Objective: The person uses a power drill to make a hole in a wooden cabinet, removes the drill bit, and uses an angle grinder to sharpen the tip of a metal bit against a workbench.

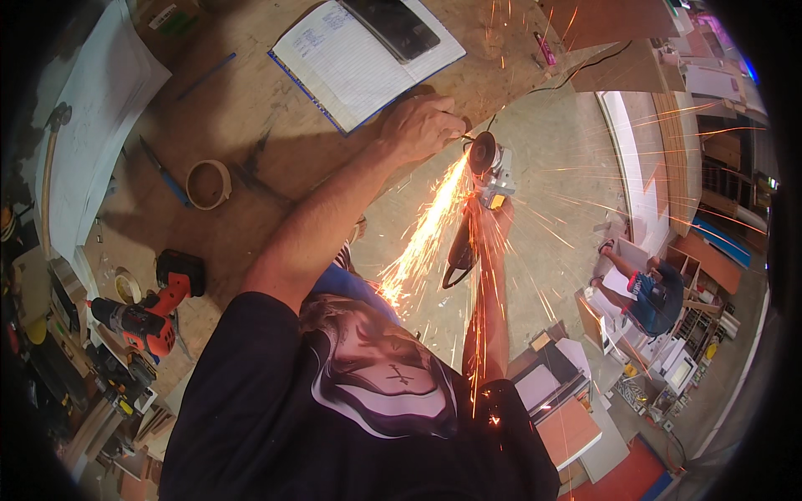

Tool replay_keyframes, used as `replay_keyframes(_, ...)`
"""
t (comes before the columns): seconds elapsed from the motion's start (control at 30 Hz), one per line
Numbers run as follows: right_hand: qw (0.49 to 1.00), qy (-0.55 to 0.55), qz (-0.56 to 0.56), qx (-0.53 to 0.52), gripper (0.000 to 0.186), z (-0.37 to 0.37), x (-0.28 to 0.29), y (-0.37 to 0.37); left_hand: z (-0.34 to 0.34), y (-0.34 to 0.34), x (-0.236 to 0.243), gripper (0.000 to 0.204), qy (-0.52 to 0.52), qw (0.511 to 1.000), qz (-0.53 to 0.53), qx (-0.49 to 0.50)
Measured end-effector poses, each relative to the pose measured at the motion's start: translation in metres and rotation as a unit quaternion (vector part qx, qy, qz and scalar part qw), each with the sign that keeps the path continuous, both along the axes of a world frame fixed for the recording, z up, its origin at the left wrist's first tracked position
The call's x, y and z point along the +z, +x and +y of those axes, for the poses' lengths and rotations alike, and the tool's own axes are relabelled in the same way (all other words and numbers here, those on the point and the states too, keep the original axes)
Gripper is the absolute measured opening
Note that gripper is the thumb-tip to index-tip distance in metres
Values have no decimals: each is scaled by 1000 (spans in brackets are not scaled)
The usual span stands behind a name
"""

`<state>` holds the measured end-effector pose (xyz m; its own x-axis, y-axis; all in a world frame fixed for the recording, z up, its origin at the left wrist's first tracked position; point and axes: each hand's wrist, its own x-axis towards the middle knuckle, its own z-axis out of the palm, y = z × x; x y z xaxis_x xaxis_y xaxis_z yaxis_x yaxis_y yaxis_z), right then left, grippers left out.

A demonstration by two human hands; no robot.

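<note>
My right hand [494, 219] is wrapped round the body of an angle grinder [503, 174], whose dark round disc [482, 154] faces my left hand. A dense stream of orange sparks [443, 196] sprays from the disc toward my shirt, and thinner streaks fly off to the right. My left hand [422, 127] is closed at the workbench edge, pinching a thin, dark metal piece [469, 138] against the disc. Most of that piece is hidden by the fingers and the glare. Below the grinder's body hangs a black loop [457, 269].
On the workbench [276, 108] lie an open notebook [334, 79], a phone [393, 29], a tape roll [208, 184], a blue-handled tool [171, 179] and a red cordless drill [154, 309]. Another person [652, 296] sits at the far right. Stacked boards [560, 417] stand at lower right.
</note>
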<state>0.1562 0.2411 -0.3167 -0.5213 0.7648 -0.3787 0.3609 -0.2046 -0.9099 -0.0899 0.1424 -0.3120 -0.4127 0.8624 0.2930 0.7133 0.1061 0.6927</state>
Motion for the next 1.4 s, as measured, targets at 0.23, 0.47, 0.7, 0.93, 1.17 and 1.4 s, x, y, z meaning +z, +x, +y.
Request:
replay_keyframes(0.23, 1000, -19, -18, -3, 42, 2, 1, 2, -1, 0, 0, 7, 42, 999, -8, 7)
replay_keyframes(0.47, 998, -56, -38, -7, 43, 7, -4, -2, -1, 0, -2, 7, 33, 999, -1, 15)
replay_keyframes(0.7, 998, -29, 61, -15, 39, 6, -8, 0, 0, 2, -4, 6, 31, 999, -12, 15)
replay_keyframes(0.93, 999, 44, 11, 13, 26, 4, -11, 4, 0, 0, 1, 7, 20, 1000, -11, 9)
replay_keyframes(1.17, 997, 40, -64, -16, 24, -10, 10, -4, -1, 1, 2, 8, 17, 1000, -1, 10)
replay_keyframes(1.4, 999, 32, -25, -28, 22, -3, -10, 2, -2, 0, 4, 6, -7, 1000, 14, 8)
